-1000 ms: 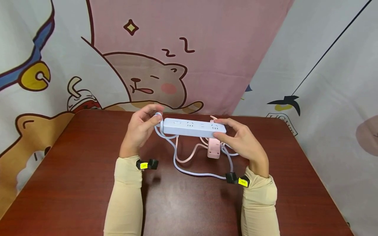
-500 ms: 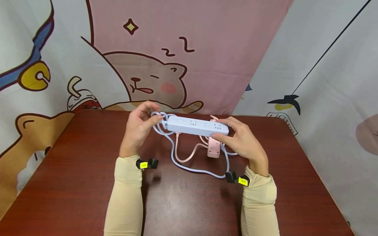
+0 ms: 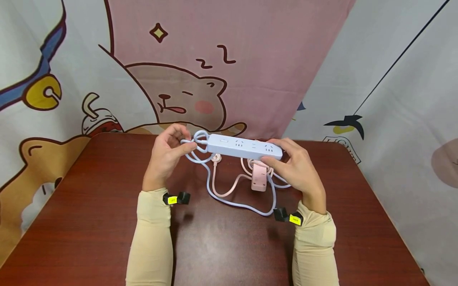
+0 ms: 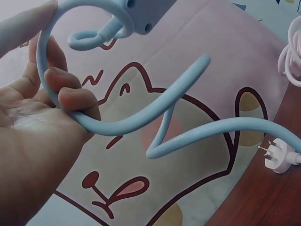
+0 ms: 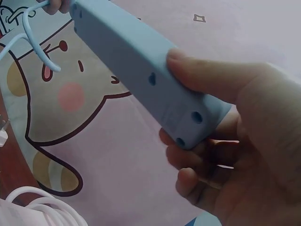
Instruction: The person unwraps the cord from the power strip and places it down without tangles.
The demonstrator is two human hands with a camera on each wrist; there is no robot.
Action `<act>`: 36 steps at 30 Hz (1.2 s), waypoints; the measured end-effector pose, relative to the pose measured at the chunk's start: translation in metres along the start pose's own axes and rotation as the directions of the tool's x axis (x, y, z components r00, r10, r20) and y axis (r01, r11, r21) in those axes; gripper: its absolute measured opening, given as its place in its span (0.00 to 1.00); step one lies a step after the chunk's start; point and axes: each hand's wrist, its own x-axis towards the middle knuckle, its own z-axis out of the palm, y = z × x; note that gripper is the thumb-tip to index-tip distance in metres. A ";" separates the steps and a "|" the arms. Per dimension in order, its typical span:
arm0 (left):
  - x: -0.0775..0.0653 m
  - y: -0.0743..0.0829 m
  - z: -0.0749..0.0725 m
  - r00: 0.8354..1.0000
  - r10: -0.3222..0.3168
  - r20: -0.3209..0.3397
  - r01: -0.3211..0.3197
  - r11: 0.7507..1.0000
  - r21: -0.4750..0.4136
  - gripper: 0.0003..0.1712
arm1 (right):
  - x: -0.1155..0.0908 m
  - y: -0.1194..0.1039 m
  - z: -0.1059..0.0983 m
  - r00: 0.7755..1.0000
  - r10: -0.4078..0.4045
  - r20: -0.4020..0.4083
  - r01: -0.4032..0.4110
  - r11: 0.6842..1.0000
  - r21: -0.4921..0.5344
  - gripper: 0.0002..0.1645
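the right hand (image 3: 299,167) clamps its fingers on a blue power strip (image 3: 243,147), the left hand (image 3: 164,155) on the looped cord (image 3: 234,205). a pink socket block (image 3: 259,178) rests on the bench (image 3: 225,250).

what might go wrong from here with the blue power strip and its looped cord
1. The loops of blue cord at the left hand look loose and may spring open or tangle.
2. The cord also runs near the pink plug and pink block, so a tug might snag them.
3. The right hand grips the power strip near one end; it may tip if that grip slips.
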 end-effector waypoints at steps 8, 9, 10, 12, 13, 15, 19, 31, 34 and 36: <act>-0.001 0.004 -0.001 0.999 -0.052 0.008 0.051 0.995 0.083 0.19 | 0.000 -0.002 0.001 0.994 -0.030 -0.104 0.036 0.998 0.054 0.23; -0.001 0.004 -0.002 0.998 -0.056 0.005 0.055 0.993 0.106 0.19 | 0.000 -0.002 0.000 0.993 -0.033 -0.111 0.040 0.997 0.062 0.23; -0.001 0.004 -0.002 0.998 -0.061 0.003 0.060 0.990 0.129 0.19 | 0.000 -0.002 0.000 0.992 -0.037 -0.117 0.045 0.997 0.069 0.23; 0.000 0.004 -0.003 0.997 -0.075 0.000 0.074 0.983 0.169 0.18 | 0.000 -0.001 0.000 0.991 -0.044 -0.127 0.056 0.994 0.091 0.23; 0.000 0.004 -0.003 0.997 -0.079 -0.001 0.078 0.980 0.182 0.18 | 0.000 -0.001 0.000 0.990 -0.045 -0.130 0.059 0.993 0.105 0.23; 0.000 0.004 -0.004 0.997 -0.081 -0.001 0.080 0.975 0.209 0.18 | -0.001 -0.002 -0.001 0.991 -0.040 -0.131 0.058 0.989 0.135 0.22; 0.000 0.003 -0.006 0.997 -0.079 0.000 0.077 0.966 0.248 0.17 | -0.001 -0.002 -0.003 0.992 -0.032 -0.120 0.057 0.976 0.212 0.22; 0.003 -0.004 -0.008 0.998 -0.057 -0.030 0.064 0.882 0.467 0.16 | -0.005 -0.008 -0.013 0.992 -0.085 -0.088 0.112 0.921 0.372 0.22; 0.004 -0.005 -0.006 0.997 -0.046 -0.058 0.069 0.852 0.518 0.16 | -0.006 -0.007 -0.014 0.995 -0.083 -0.063 0.101 0.914 0.393 0.23; 0.004 -0.006 -0.005 0.996 -0.029 -0.083 0.070 0.835 0.545 0.16 | -0.006 -0.007 -0.015 0.996 -0.075 -0.039 0.084 0.915 0.395 0.23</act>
